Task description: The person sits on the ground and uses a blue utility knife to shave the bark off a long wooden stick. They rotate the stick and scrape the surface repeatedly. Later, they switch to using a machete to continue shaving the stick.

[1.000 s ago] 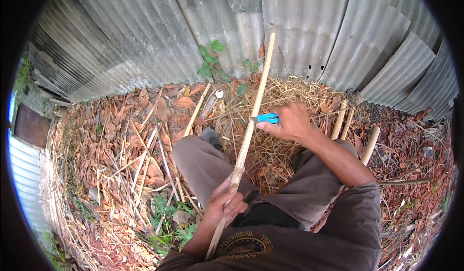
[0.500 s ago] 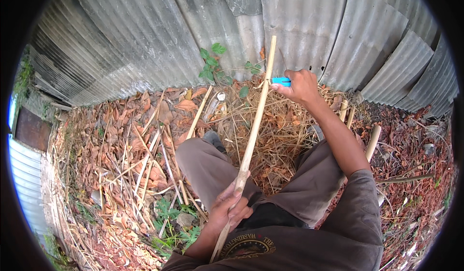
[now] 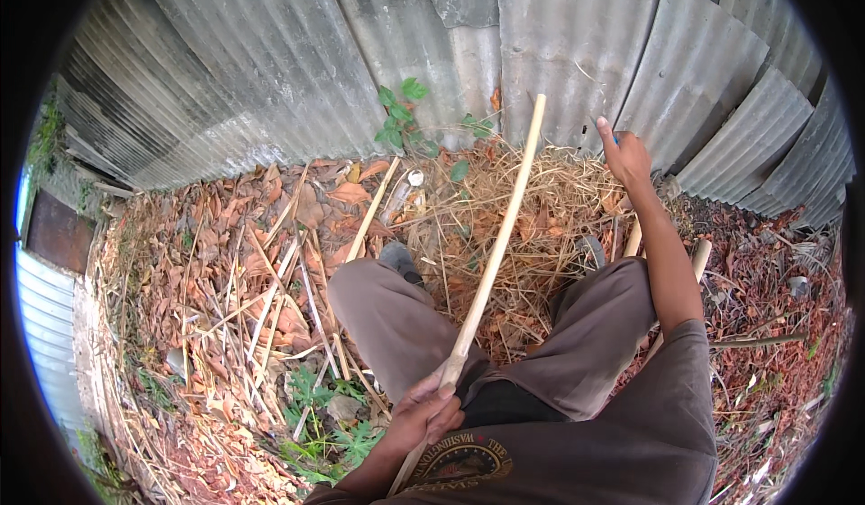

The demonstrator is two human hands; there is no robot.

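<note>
facing a corrugated metal fence (image 3: pixel 577 45), set along the far edge of the ground (image 3: pixel 757 397), amid dry leaves and straw. seated low with knees bent and apart, in brown trousers (image 3: pixel 392 311) and a dark shirt (image 3: pixel 622 433). holding a long pale stick (image 3: pixel 501 244) aslant between the knees, from beside the shirt up toward the ground's far edge. near the ground's left side, strewn with loose sticks (image 3: pixel 374 208). at the foot of the fence, grown with a green plant (image 3: pixel 394 127). clenched round the pale stick's lower part with the left hand (image 3: pixel 425 410). raised near the fence with the right hand (image 3: pixel 628 158), well apart from the pale stick, curled round a mostly hidden blue tool (image 3: pixel 616 139). dotted, short of the ground's far edge, with a white cap (image 3: pixel 415 178).
</note>
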